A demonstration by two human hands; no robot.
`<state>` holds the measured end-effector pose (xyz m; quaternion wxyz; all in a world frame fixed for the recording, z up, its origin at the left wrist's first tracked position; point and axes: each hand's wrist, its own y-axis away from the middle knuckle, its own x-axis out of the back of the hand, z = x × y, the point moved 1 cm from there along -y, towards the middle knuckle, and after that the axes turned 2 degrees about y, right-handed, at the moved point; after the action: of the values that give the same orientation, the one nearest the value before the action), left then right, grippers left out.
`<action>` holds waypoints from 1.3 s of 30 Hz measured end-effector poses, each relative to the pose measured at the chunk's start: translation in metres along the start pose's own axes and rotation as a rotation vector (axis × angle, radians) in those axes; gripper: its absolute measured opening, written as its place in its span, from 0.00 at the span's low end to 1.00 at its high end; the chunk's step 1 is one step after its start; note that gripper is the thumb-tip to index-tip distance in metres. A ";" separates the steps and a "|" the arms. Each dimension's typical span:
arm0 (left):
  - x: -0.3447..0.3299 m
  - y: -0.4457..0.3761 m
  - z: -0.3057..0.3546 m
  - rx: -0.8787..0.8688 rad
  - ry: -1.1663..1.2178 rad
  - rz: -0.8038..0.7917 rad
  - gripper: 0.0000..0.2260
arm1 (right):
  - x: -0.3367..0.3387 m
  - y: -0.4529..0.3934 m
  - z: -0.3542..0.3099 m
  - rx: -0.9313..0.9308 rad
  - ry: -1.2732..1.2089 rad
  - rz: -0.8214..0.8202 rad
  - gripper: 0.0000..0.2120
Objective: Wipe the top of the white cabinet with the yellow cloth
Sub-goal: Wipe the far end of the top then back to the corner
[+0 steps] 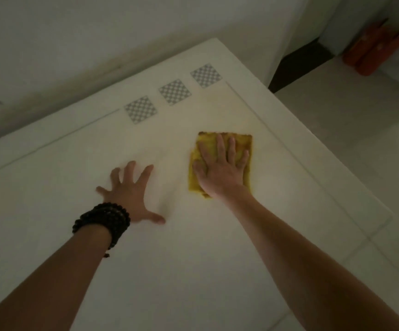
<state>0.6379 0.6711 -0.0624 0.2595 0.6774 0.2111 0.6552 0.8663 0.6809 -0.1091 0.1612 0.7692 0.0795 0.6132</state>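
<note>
- Work surface: the white cabinet fills most of the view; its top is flat and bare apart from three checkered squares in a row near the far edge.
- Cleaning tool: the yellow cloth lies folded into a rough rectangle on the right half of the cabinet top, just short of the checkered squares and inside the thin line that runs along the right edge.
- Right hand: laid palm-down on the cloth, fingers extended and slightly spread, not curled around it. This flat press likely serves to spread pressure across the whole fold, so the cloth slides with the palm rather than bunching.
- Left hand: resting on the bare top beside the cloth, well clear of it, fingers splayed wide and holding nothing. It appears to act as a brace — steadying the body during the reach.
- A dark beaded bracelet sits on the left wrist, clear of the surface.
- Status: wiping appears to be under way; how much of the top is already covered cannot be told.
</note>
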 end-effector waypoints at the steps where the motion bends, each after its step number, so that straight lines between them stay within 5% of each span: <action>1: -0.001 0.002 -0.009 0.023 0.010 -0.032 0.64 | -0.008 0.012 -0.010 0.028 0.009 0.007 0.29; 6: -0.002 -0.005 -0.007 0.007 0.022 -0.018 0.65 | -0.050 0.118 -0.033 0.209 0.053 0.061 0.28; 14: -0.004 -0.003 -0.009 -0.009 0.041 -0.022 0.63 | -0.003 -0.028 -0.079 0.117 0.042 -0.026 0.28; 22: -0.001 -0.004 -0.009 0.001 0.016 -0.022 0.63 | -0.047 0.094 -0.068 0.233 0.047 0.013 0.26; 28: 0.001 -0.006 -0.006 0.028 -0.008 -0.073 0.63 | -0.017 0.015 -0.077 0.214 0.072 -0.047 0.28; 32: 0.028 -0.020 0.010 -0.014 0.033 0.025 0.54 | -0.017 0.044 -0.052 0.187 0.034 -0.041 0.28; 39: 0.071 -0.082 0.044 -0.082 -0.081 -0.071 0.65 | 0.018 -0.033 -0.018 0.058 -0.026 -0.020 0.29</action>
<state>0.6903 0.7759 -0.0596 0.3185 0.6841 0.1973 0.6257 0.8557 0.7198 -0.1009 0.1457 0.7805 0.1029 0.5991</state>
